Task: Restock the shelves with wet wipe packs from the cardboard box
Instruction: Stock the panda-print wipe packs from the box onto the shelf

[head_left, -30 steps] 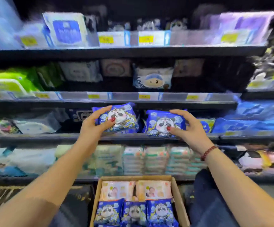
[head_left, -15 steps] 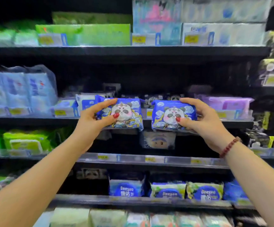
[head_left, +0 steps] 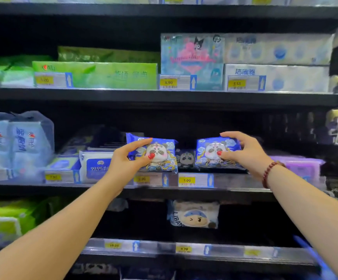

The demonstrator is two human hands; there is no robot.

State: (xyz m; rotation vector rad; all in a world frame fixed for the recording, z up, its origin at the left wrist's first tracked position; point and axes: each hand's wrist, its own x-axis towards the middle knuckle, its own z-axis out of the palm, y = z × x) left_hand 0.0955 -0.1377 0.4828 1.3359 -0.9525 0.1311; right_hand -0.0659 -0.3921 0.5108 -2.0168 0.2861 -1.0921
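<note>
Both my arms reach up to the middle shelf (head_left: 234, 183). My left hand (head_left: 123, 160) pinches a blue panda wet wipe pack (head_left: 160, 156) between thumb and fingers, holding it upright just above the shelf's front edge. My right hand (head_left: 247, 152) grips a second blue panda pack (head_left: 208, 152) from its right side, its lower edge at the shelf. Between the two packs a dark panda pack (head_left: 186, 159) stands further back on the shelf. The cardboard box is out of view.
White 99.9% wipe packs (head_left: 95, 164) lie left of my left hand, purple packs (head_left: 301, 166) right of my right hand. Blue-white tissue bundles (head_left: 16, 142) fill the far left. Green and pale blue tissue boxes sit on the shelf above. A cartoon-face pack (head_left: 194, 215) stands below.
The view has swung upward, so the box has dropped out of sight. Both hands have lifted their panda packs from the lower shelves up to the middle shelf and moved them deeper in.
</note>
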